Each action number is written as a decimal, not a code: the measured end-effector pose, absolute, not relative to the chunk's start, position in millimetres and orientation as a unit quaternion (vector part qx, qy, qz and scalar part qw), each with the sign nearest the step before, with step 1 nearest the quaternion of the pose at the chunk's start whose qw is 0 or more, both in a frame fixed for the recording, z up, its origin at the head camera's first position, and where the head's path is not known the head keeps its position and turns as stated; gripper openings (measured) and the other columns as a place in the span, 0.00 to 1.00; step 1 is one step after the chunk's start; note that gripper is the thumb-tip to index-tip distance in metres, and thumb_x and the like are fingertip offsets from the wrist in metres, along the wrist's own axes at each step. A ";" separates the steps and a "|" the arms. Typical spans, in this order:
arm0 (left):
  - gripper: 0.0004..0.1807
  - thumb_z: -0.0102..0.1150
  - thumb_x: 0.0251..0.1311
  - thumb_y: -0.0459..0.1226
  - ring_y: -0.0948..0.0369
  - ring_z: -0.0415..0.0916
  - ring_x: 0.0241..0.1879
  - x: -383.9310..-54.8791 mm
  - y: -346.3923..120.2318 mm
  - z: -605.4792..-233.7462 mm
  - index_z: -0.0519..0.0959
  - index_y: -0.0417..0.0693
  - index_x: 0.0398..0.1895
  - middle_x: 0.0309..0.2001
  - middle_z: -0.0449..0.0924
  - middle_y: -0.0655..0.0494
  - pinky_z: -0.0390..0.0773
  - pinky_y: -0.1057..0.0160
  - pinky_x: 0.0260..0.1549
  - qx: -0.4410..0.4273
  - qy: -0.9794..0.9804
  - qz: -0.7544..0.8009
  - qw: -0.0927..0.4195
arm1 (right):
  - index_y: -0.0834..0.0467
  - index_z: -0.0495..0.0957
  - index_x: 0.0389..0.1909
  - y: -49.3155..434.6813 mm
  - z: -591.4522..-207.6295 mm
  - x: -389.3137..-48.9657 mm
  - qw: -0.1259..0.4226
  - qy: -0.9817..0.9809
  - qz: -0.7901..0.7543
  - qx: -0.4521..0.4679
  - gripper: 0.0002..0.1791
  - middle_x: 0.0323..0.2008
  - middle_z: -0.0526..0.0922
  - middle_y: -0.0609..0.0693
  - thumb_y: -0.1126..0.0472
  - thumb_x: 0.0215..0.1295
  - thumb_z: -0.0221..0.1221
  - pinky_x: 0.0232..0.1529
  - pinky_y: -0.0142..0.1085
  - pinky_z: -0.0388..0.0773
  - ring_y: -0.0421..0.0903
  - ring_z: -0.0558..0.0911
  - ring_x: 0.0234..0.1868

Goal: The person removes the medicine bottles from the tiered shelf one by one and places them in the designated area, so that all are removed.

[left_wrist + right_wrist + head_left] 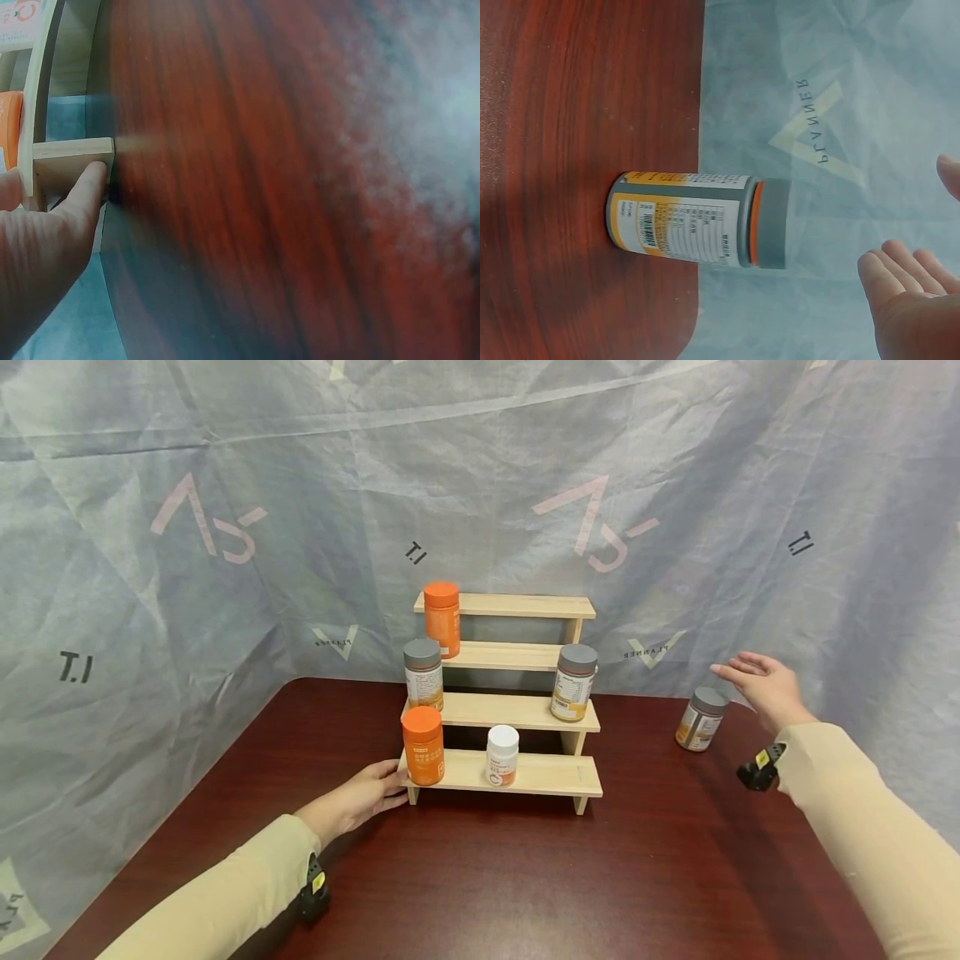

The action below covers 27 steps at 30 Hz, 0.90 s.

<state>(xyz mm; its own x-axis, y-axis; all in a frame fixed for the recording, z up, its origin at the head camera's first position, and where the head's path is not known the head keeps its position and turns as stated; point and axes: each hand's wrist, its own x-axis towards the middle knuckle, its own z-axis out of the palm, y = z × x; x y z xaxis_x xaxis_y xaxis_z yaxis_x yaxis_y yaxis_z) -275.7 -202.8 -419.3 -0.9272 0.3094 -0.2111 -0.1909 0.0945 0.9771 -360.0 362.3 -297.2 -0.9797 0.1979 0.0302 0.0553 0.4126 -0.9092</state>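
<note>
A wooden stepped rack (525, 712) stands on the table. At the left end of its lowest step, my left hand (367, 793) holds the corner, its thumb (88, 187) against the end leg. Close by on that step are an orange bottle (424, 752) with an orange cap and a small white bottle (502, 758). My right hand (768, 687) hovers at the right with nothing in it, fingers extended. Nearest to it, but apart, a grey-capped supplement bottle (682, 219) stands upright on the table.
Higher on the rack stand two grey-capped bottles, one left (424, 677) and one right (574, 685), and another orange bottle (442, 622). A grey printed cloth (480, 468) hangs behind the dark reddish table (510, 877).
</note>
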 end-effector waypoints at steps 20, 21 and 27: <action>0.28 0.36 0.77 0.35 0.40 0.55 0.71 -274.2 -200.2 -415.8 0.48 0.32 0.74 0.71 0.55 0.31 0.64 0.44 0.68 0.033 0.721 0.665 0.191 | 0.58 0.39 0.77 348.9 -271.8 -359.5 0.061 -0.844 0.532 -0.037 0.55 0.76 0.49 0.59 0.37 0.61 0.58 0.73 0.40 0.60 0.47 0.57 0.75; 0.28 0.36 0.77 0.35 0.40 0.55 0.71 -274.1 -200.5 -415.7 0.48 0.32 0.74 0.71 0.55 0.31 0.64 0.45 0.68 0.035 0.721 0.665 0.192 | 0.58 0.39 0.77 347.8 -270.8 -359.9 0.060 -0.843 0.534 -0.034 0.55 0.76 0.49 0.59 0.37 0.61 0.58 0.73 0.39 0.60 0.46 0.57 0.75; 0.28 0.36 0.77 0.35 0.39 0.55 0.71 -275.0 -202.1 -414.6 0.47 0.32 0.74 0.71 0.54 0.31 0.64 0.45 0.68 0.036 0.725 0.659 0.196 | 0.58 0.38 0.77 339.0 -266.0 -360.8 0.042 -0.831 0.554 -0.023 0.54 0.76 0.47 0.58 0.40 0.62 0.59 0.73 0.34 0.60 0.46 0.55 0.76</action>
